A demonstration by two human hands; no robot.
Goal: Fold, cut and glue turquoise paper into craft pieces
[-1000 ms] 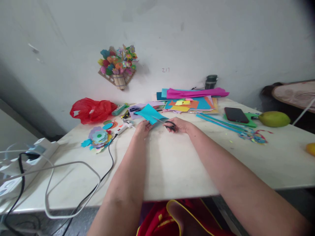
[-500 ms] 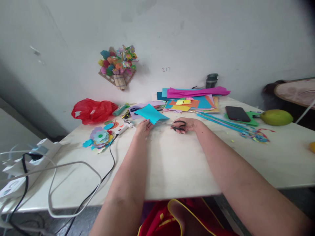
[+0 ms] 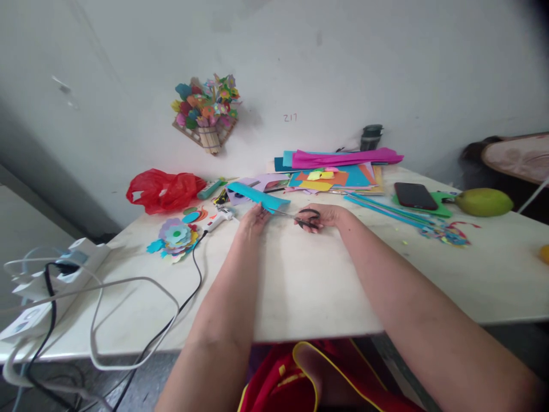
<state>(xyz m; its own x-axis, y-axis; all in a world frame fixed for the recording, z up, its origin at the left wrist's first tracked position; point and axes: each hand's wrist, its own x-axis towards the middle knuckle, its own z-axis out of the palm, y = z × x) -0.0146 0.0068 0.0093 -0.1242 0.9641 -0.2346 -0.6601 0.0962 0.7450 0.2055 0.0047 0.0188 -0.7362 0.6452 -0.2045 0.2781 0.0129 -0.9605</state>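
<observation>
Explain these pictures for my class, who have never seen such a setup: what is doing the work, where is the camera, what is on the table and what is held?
There is no robot here: the two bare hands belong to a person. Every picture comes from one camera on that person's head, looking forward and down, so the arms reach away from us.

The left hand holds blue paper. The right hand holds scissors, their blades at the paper's near edge.

On the table, to the left, lie a red bag, paper flowers and a glue gun. Behind the hands are coloured sheets. To the right are paper strips, a phone and a green fruit.
</observation>
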